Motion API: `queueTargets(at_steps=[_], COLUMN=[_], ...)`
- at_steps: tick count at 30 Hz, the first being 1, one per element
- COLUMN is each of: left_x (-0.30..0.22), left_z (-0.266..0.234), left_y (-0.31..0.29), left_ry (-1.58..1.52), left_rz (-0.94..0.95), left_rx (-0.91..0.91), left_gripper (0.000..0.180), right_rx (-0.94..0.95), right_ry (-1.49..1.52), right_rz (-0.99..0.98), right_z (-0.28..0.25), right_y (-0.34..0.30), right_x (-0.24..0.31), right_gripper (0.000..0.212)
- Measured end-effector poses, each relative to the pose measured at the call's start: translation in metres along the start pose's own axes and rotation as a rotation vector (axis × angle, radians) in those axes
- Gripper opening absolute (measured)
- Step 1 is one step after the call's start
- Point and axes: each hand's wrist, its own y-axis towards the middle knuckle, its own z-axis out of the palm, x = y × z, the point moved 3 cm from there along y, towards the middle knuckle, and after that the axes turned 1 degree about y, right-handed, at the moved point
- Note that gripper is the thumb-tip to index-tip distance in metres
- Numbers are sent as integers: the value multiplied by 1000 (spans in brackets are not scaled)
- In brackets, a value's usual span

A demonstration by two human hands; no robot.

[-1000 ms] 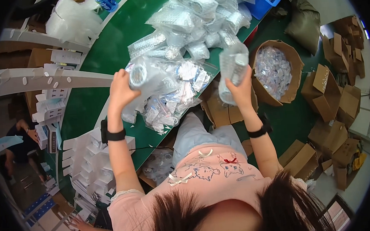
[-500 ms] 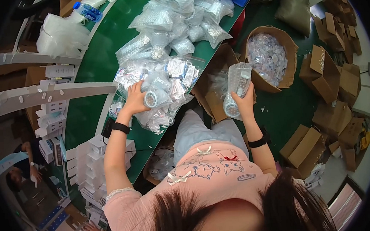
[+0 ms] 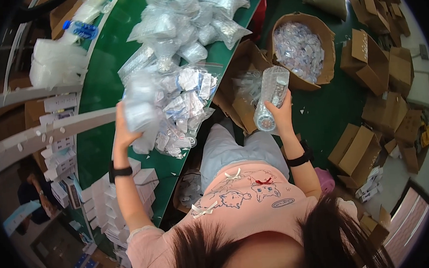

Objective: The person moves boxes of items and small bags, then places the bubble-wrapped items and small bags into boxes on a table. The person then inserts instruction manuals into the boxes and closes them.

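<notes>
My left hand [image 3: 124, 128] is closed on a bubble-wrapped item [image 3: 141, 105], smeared by motion. It is above the left side of a pile of small clear packets [image 3: 185, 99] on the green table. In my right hand [image 3: 283, 112], a clear bubble-wrap package [image 3: 272, 88] is gripped by its side. Through its wrap shows a long shape with a round, dotted end [image 3: 265, 122] pointing down toward me. This package hangs over the open carton [image 3: 245, 113] beside the table. More bubble-wrapped packages [image 3: 188, 25] are heaped farther back.
A round-cut carton [image 3: 330, 53] full of small clear packets [image 3: 298, 50] stands right of the table. White boxes [image 3: 113, 199] are stacked at left, near a pale rack bar [image 3: 52, 134]. Empty brown cartons [image 3: 358, 150] line the right. A blue-capped bottle [image 3: 83, 30] lies far left.
My left hand has moved left with the bubble-wrapped item, off the middle of the packet pile. My right hand still holds its package, now turned slightly. The whole view has shifted a little.
</notes>
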Motion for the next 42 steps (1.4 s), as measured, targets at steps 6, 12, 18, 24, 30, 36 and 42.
queueTargets(at_steps=[6,12,18,24,30,36,42], left_x=[-31,-105,90,178,209,226,191], left_z=[16,280,555,661,709,728,700], left_y=[-67,10,45,107,158,174,135], left_ry=[-876,-963,12,267,394,491,354], left_rz=[-92,-652,-740,-797,-738,-537,-441], left_rx=[-384,271,448,586,677,646,497], left_gripper=[96,57,52,53,53,54,51], right_rx=[-127,-279,-290,-412,-337,-202,-173], right_ry=[491,591,376,324,-54,147,352], right_rz=[364,701,852,923,666,779,896], right_z=[-29,-46,-20,-10,-21,-25,-28], right_y=[6,27,101,155,174,160,114], right_x=[-61,-237,-444,-570,-626,-578,-500], right_gripper=[56,46,61,71,63,46,32])
